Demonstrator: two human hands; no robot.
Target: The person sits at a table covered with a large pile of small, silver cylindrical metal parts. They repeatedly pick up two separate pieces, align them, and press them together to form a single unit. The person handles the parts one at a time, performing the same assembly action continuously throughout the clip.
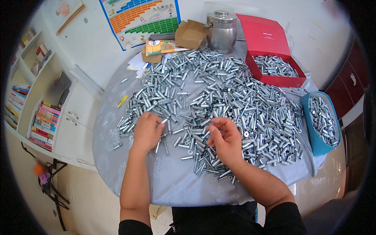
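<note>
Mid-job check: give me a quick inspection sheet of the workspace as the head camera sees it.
Surface: round table under a grey cloth, near edge bare.
Job's things: big heap of small silver metal tubes; more fill the red box and blue bin.
Clutter: steel canister, open cardboard box, booklet, yellow piece.
Grip: left hand rests on tubes, fingers curled; right hand pinches something small, hidden by its fingers.
Cables: nothing seen.
Surroundings: white bookshelf to the left, wall chart behind the table.
</note>
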